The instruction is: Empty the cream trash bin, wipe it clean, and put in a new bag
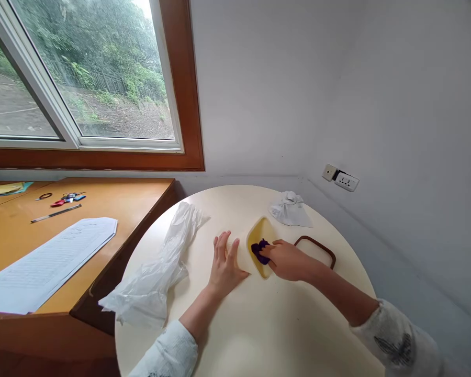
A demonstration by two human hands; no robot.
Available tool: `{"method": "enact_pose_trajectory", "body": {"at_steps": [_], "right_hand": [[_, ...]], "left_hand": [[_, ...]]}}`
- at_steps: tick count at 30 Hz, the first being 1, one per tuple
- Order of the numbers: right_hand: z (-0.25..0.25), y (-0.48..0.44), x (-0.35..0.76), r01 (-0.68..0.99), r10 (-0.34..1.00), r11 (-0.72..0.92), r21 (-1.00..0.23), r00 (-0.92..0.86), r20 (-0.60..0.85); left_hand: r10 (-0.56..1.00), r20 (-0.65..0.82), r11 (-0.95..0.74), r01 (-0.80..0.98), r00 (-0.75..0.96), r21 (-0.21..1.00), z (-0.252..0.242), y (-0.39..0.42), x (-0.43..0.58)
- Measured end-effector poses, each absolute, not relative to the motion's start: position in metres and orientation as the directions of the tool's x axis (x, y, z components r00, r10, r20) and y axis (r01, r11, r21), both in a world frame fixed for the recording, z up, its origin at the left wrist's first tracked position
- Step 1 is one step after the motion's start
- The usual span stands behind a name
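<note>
On the round cream table [259, 335] lies a small clear container [261, 232] with a yellowish inside. My right hand [287, 260] is closed on a dark purple cloth [259, 251] and presses it into the container. My left hand [225, 264] lies flat with fingers spread on the table, against the container's left side. A brown-rimmed lid [317, 250] lies just right of my right hand.
A crumpled clear plastic bag [160, 267] lies at the table's left. A white crumpled cloth [291, 209] sits behind the container. A wooden desk [113, 204] on the left carries papers [47, 262], a pen and keys. A wall socket [346, 181] is at right.
</note>
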State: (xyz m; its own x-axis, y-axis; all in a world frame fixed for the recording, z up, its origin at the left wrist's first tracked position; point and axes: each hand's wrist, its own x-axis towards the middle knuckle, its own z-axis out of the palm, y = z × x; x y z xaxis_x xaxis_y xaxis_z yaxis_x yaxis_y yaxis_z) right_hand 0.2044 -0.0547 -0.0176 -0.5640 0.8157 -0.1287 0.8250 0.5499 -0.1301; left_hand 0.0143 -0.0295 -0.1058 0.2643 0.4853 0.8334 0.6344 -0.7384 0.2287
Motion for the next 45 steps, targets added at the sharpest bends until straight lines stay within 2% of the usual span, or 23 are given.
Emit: {"method": "enact_pose_trajectory", "body": {"at_steps": [4, 10, 16, 19, 23, 28, 31, 33, 36, 40, 45], "right_hand": [[-0.041, -0.032, 0.180, 0.776, 0.752, 0.625, -0.087, -0.628, -0.200], [-0.049, -0.012, 0.152, 0.745, 0.724, 0.659, -0.102, -0.665, -0.183], [-0.025, -0.031, 0.167, 0.810, 0.797, 0.585, -0.047, -0.585, -0.149], [-0.012, -0.049, 0.189, 0.796, 0.796, 0.603, -0.048, -0.604, -0.024], [-0.005, -0.067, 0.213, 0.701, 0.690, 0.712, -0.036, -0.690, 0.220], [-0.012, -0.076, 0.218, 0.653, 0.609, 0.753, 0.084, -0.739, 0.289], [-0.022, -0.075, 0.216, 0.629, 0.563, 0.766, 0.132, -0.756, 0.335], [-0.029, -0.073, 0.213, 0.647, 0.561, 0.749, 0.141, -0.734, 0.383], [-0.040, -0.073, 0.203, 0.722, 0.612, 0.686, 0.092, -0.641, 0.463], [-0.050, -0.078, 0.178, 0.826, 0.713, 0.558, -0.075, -0.431, 0.553], [-0.055, -0.089, 0.149, 0.821, 0.761, 0.509, -0.258, -0.289, 0.581]], "left_hand": [[0.469, 0.828, -0.772, 0.599, 0.307, 0.214, -0.109, -0.031, 0.014], [0.484, 0.822, -0.771, 0.592, 0.301, 0.237, -0.106, -0.030, 0.009], [0.597, 0.747, -0.747, 0.541, 0.293, 0.385, -0.102, -0.026, 0.001], [0.667, 0.686, -0.722, 0.481, 0.292, 0.497, -0.098, -0.024, -0.004], [0.741, 0.609, -0.667, 0.412, 0.284, 0.620, -0.089, -0.025, -0.006], [0.822, 0.470, -0.554, 0.258, 0.322, 0.791, -0.079, -0.031, -0.010], [0.833, 0.431, -0.510, 0.178, 0.346, 0.842, -0.080, -0.030, -0.014], [0.840, 0.433, -0.502, 0.162, 0.327, 0.850, -0.085, -0.029, -0.014], [0.847, 0.490, -0.528, 0.218, 0.207, 0.821, -0.095, -0.032, -0.004], [0.805, 0.585, -0.575, 0.378, 0.101, 0.726, -0.108, -0.040, 0.018], [0.715, 0.693, -0.618, 0.548, 0.094, 0.563, -0.112, -0.043, 0.029]]}}
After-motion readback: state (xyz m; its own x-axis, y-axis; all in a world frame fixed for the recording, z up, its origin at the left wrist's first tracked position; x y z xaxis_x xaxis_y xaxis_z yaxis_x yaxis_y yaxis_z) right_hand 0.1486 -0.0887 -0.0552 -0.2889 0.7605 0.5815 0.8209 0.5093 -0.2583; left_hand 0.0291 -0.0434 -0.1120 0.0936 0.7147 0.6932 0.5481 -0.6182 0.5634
